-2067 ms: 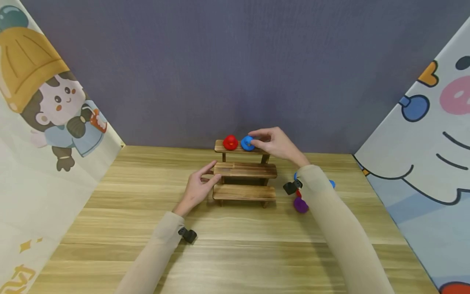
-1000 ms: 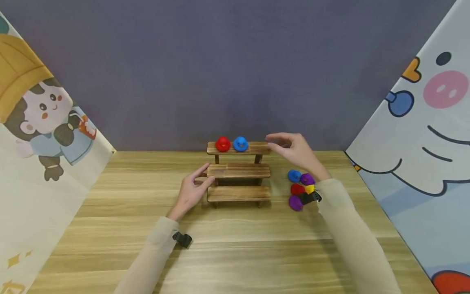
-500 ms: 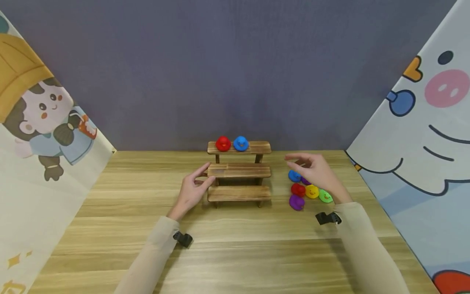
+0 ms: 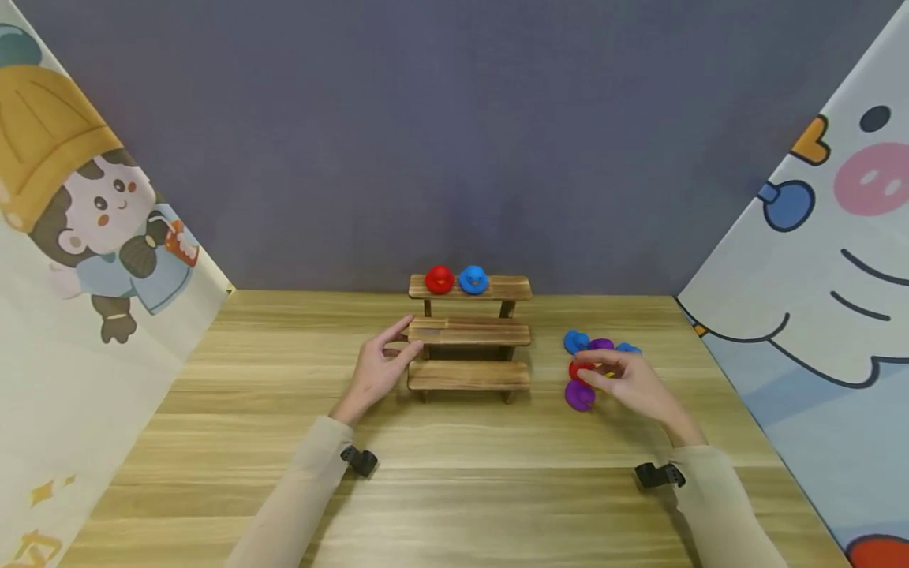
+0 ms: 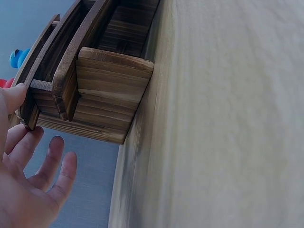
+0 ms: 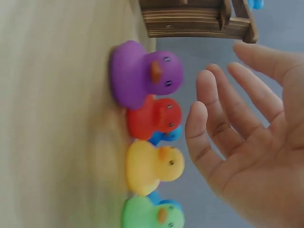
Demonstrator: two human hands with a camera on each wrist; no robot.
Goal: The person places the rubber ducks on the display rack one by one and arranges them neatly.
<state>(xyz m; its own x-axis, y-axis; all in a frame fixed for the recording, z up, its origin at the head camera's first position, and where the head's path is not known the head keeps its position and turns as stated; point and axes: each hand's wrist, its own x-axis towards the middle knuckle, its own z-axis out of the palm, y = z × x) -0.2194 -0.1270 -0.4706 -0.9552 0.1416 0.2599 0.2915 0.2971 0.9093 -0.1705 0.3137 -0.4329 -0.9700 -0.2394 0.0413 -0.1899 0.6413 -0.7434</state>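
A plain dark gray wall [image 4: 454,142] goes up behind the back edge of the wooden table [image 4: 454,505], which is light brown with long stripes running from side to side. Along the table's left edge is a pale wall [image 4: 92,402] with a cartoon figure [image 4: 106,217] in a big yellow hat [image 4: 53,142], and along the right edge is a white and light blue wall [image 4: 802,442] with a big cartoon animal [image 4: 817,292] that has a pink nose [image 4: 873,197]. Soft light makes a pale shine on the wood, away from the back edge
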